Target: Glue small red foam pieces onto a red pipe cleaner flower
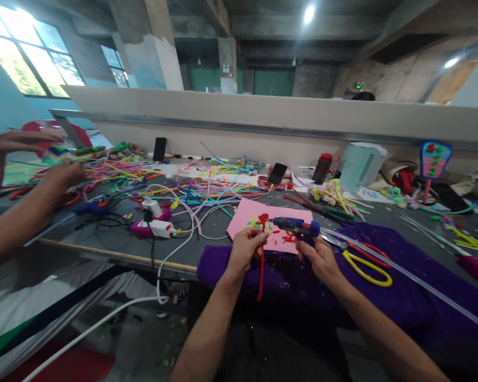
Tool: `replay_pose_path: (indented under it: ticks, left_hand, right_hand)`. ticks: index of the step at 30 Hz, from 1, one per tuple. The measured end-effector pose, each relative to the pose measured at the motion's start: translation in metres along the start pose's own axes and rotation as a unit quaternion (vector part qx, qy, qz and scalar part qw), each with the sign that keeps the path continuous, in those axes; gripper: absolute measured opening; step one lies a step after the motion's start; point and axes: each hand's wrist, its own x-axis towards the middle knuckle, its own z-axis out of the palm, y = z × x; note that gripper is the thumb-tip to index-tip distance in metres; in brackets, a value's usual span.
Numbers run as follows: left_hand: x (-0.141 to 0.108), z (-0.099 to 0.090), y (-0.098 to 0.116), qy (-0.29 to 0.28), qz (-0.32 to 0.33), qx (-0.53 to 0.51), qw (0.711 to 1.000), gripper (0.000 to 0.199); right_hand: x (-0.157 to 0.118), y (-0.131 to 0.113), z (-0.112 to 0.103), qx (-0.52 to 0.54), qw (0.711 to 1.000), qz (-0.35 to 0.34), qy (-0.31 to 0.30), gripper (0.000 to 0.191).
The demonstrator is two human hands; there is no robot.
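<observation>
My left hand (pixel 247 245) pinches a red pipe cleaner (pixel 261 276) that hangs down below the fingers. At its top sits a small red fuzzy piece (pixel 263 217). My right hand (pixel 321 257) is wrapped round a blue hot glue gun (pixel 297 225), its nozzle pointing left and close to the red piece; whether they touch I cannot tell. A long clear glue stick (pixel 414 284) sticks out behind the gun. Beneath lies a pink sheet (pixel 245 212) with red, yellow and green snippets on it.
Scissors with red and yellow handles (pixel 368 270) lie on a purple cloth (pixel 402 265). Pipe cleaners (pixel 219 188) cover the table behind. A power strip (pixel 153 225) with cables is at left, near another person's arms (pixel 32 207). A pitcher (pixel 360 167) and bottle (pixel 324 168) stand behind.
</observation>
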Motion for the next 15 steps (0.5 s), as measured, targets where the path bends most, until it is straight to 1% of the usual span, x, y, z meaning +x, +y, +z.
replay_pose_path:
  ticks: [8, 15]
  left_hand:
    - [0.0004, -0.0001, -0.0012, -0.002, 0.005, 0.002, 1.000, 0.030]
    - [-0.0001, -0.0001, 0.0006, -0.009, 0.005, -0.010, 1.000, 0.031]
  right_hand:
    - [0.0005, -0.0038, -0.0008, -0.021, 1.000, -0.003, -0.001, 0.026]
    - [0.0012, -0.0084, -0.0010, 0.002, 1.000, -0.013, -0.010, 0.024]
